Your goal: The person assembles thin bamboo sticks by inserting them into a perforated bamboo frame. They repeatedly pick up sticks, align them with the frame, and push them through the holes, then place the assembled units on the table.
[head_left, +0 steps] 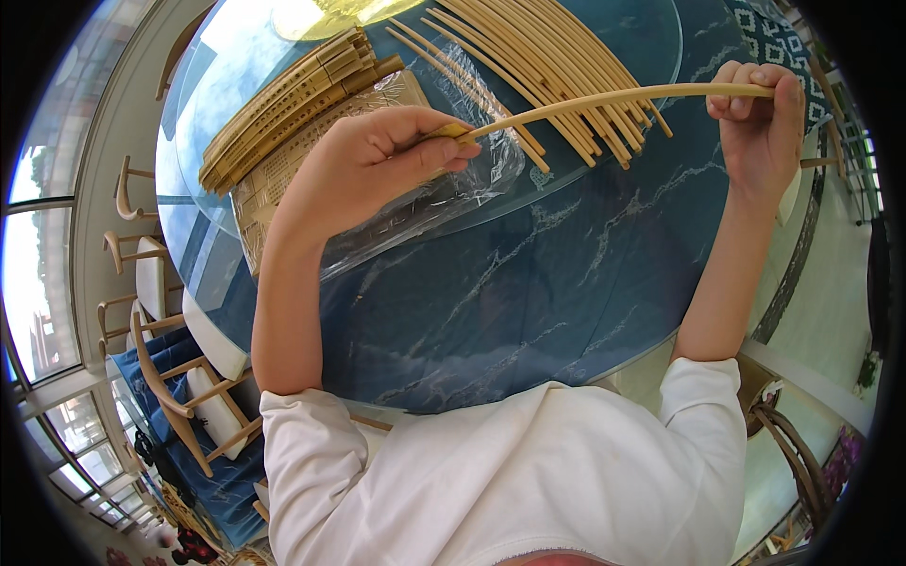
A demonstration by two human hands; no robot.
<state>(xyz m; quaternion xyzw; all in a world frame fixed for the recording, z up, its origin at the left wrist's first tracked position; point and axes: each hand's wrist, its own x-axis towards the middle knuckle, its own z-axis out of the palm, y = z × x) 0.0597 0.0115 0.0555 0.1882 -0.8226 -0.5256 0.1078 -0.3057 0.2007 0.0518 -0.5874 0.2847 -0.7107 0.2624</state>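
Note:
Between my two hands a long, thin wooden stick [604,97] is held out sideways above the table. My left hand [392,156] is closed in a pinch on its thinner left end, with a small yellowish piece [451,130] showing between thumb and fingers; what that piece is, I cannot tell. The fingers of my right hand [763,118] are curled round the stick's right end. Beyond it several similar loose wooden sticks [538,57] lie side by side on the glass. Clear plastic wrap [486,174] lies crumpled close to my left hand.
A tan bundle of slatted pieces [293,104] rests on a patterned tan sheet [260,203] at the table's left. Part of a yellow round object [330,14] shows at the far edge. The table [491,302] is blue with white veins. Wooden chairs [193,406] stand to the left.

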